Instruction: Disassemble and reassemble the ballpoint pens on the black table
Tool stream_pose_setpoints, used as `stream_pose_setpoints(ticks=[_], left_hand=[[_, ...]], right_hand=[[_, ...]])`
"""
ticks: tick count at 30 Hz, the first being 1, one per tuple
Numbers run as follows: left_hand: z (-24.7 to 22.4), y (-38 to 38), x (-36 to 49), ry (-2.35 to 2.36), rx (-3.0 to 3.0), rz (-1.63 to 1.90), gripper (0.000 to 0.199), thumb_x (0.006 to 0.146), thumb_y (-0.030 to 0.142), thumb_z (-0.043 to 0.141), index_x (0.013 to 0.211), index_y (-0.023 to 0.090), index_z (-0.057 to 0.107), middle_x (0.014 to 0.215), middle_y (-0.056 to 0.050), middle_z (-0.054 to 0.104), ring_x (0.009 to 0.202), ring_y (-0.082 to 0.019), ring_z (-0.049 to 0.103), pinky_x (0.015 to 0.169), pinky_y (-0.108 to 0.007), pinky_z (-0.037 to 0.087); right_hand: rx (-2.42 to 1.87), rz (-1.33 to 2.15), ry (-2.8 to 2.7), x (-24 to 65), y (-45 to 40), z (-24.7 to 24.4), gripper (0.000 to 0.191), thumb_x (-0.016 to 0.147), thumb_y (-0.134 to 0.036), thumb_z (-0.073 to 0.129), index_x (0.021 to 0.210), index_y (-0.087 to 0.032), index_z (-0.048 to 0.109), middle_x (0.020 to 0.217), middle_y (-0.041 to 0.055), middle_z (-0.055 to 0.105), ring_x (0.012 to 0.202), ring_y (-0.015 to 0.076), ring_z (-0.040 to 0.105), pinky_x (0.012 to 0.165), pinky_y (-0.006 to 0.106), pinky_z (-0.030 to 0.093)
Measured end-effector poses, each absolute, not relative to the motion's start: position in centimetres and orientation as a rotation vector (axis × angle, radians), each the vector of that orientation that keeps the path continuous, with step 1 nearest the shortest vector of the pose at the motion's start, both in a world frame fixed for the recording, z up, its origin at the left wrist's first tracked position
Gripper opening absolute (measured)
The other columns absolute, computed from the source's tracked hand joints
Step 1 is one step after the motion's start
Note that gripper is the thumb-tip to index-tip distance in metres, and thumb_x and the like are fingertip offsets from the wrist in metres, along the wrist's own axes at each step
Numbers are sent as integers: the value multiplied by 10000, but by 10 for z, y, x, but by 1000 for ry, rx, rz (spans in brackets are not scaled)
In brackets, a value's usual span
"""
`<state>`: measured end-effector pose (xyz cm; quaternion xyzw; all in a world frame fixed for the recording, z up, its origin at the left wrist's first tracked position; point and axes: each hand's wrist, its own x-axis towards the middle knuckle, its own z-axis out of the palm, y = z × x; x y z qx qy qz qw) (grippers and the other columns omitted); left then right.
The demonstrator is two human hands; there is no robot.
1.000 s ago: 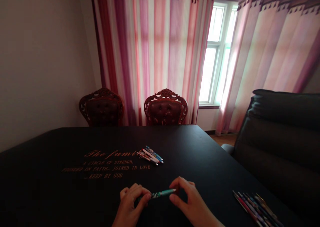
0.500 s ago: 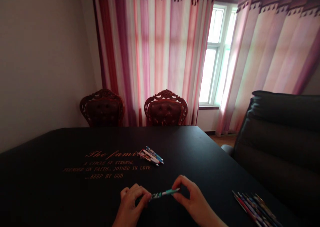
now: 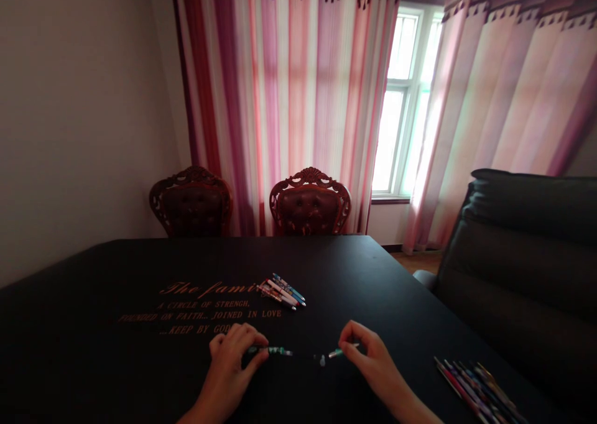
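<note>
Holding pen halves (image 3: pixel 280 351) apart, well inside the table's edges (image 3: pixel 373 242).

2 carved chairs (image 3: pixel 310 207) at far edge of blk tbl (image 3: pixel 336 262), striped curtains (image 3: pixel 298 101) behind. Bright window (image 3: pixel 395 138) beyond far R corner; dk padded armchair (image 3: pixel 527 250) by R edge.

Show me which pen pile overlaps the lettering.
The far pile, over the right end of the lettering; the near pile, to the right, lies clear of it.

Left hand (image 3: pixel 233 359): bare, slim; we see it uncovered
Right hand (image 3: pixel 373 352): bare and slim too
Forearms (image 3: pixel 413 405): ours, bare behind the fingers (image 3: pixel 242 334)
</note>
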<state>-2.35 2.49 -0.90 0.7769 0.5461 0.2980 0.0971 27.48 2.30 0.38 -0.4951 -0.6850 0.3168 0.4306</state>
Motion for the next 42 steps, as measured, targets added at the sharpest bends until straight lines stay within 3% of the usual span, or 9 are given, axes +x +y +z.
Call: stream_pose_setpoints(ticks=[13,18,24,29,36,42], left_hand=[[22,34,-56,1115,3003,650,174,894,103,557,948,257,617,953,13,644,898,-167,569,847,-359,250],[27,41,-69,1169,2973,788,139,892,111,552,905,233,617,905,-7,624,868,-182,553,839,-368,297],[30,34,-58,1037,2886,676,160,925,140,505,987,244,609,980,-33,606,882,-180,538,760,-282,418],[19,29,-49,1039,2853,730,178,929,144,463,938,230,619,954,-36,605,852,-182,526,739,-284,427],[21,19,-44,1128,2765,670,231,926,129,463,1005,253,641,1007,-32,610,890,-179,550,785,-283,427],[20,18,-45,1216,2727,705,202,905,132,503,946,257,655,975,-18,622,915,-185,561,829,-300,417]], right_hand=[[-1357,647,-1871,277,27,-13,100,766,-181,548,691,-194,612,698,-24,627,711,158,584,715,269,388],[-1357,649,-1862,278,30,-15,109,778,-196,548,691,-193,614,684,-21,628,680,154,583,665,262,387],[-1280,358,-2001,262,11,-2,189,833,-152,514,920,-239,657,777,-11,648,790,171,584,846,349,330],[-1150,334,-2109,236,0,-3,217,909,-163,484,1028,-267,633,860,-7,679,811,157,591,869,360,284],[-1207,177,-2241,229,-5,-5,231,900,-153,482,1043,-248,637,910,18,669,926,198,548,876,380,266],[-1203,61,-2336,223,-14,-4,256,861,-177,529,1076,-243,651,922,52,655,972,243,513,902,425,253]])
